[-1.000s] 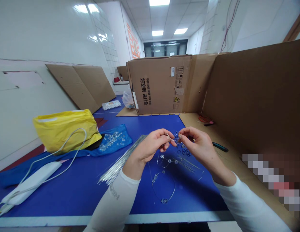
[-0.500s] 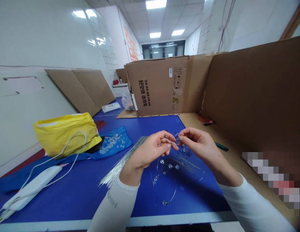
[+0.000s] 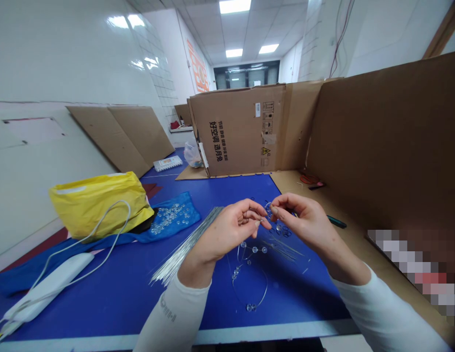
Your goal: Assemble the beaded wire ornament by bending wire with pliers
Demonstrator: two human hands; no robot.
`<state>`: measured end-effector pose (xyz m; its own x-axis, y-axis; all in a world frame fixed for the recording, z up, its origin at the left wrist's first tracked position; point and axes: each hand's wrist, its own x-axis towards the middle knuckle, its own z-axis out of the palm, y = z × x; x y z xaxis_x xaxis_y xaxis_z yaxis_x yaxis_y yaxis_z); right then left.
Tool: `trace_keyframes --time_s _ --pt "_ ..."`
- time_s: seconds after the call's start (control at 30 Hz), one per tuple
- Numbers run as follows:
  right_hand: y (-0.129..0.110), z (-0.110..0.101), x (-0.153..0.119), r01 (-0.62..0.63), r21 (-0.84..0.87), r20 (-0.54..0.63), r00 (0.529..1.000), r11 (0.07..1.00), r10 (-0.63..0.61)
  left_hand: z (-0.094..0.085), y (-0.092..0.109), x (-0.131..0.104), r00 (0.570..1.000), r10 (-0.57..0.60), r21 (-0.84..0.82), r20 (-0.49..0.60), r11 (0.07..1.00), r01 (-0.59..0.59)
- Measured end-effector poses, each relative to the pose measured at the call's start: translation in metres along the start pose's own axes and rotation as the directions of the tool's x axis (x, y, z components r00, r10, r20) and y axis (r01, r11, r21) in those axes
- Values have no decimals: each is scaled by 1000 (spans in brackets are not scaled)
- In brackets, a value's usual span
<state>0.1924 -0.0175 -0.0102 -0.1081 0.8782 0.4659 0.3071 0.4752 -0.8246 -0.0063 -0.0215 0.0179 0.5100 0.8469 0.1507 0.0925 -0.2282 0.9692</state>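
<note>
Pinching a thin silver wire [image 3: 262,219] over a blue worktop [image 3: 102,293]

A person in white sleeves works bare-handed, the left grip [image 3: 234,226] drawn in on the thin silver wire between thumb and fingers. Beside it, the right grip [image 3: 302,217] has thumb and forefinger pressed together; what sits between the tips is too small to tell. Just below the left grip shows a short wire strand with clear round beads [image 3: 254,249]; whether it hangs or rests cannot be told. Nearer the person, below both grips, a curved wire with clear beads [image 3: 251,307] lies on the worktop. Small black rings [image 3: 285,232] and loose short wires [image 3: 282,249] lie beneath the right grip, and a teal-handled tool [image 3: 336,222] lies to its right. To the left of the left grip, a bundle of straight silver wires [image 3: 186,248] runs partly behind the wrist. Farther left, a heap of clear beads [image 3: 169,215] sits on a blue cloth [image 3: 190,203] near a crumpled yellow plastic bag [image 3: 98,204]. A printed brown cardboard box [image 3: 242,129] stands beyond both grips.
</note>
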Motion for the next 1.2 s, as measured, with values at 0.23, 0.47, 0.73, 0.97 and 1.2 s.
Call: trace_keyframes --time_s 0.23,0.47,0.73,0.97,1.2 --pt "-5 0 -2 23 -55 -28 999 998 -25 -1 0 -1 1000 -10 -26 13 1000 11" --pt "-9 1 -4 54 -58 -54 997 997 -58 -2 1 -2 1000 -3 -36 22 999 4" --pt "-9 0 -5 54 -63 -52 997 997 -57 -2 2 -2 1000 -3 -36 24 999 3" --pt "-8 2 -5 65 -67 -67 995 996 -69 -3 0 0 1000 -17 -42 19 999 18" --pt "-3 5 -6 80 -117 -43 995 990 -85 0 -8 7 998 -44 -32 -52 999 42"
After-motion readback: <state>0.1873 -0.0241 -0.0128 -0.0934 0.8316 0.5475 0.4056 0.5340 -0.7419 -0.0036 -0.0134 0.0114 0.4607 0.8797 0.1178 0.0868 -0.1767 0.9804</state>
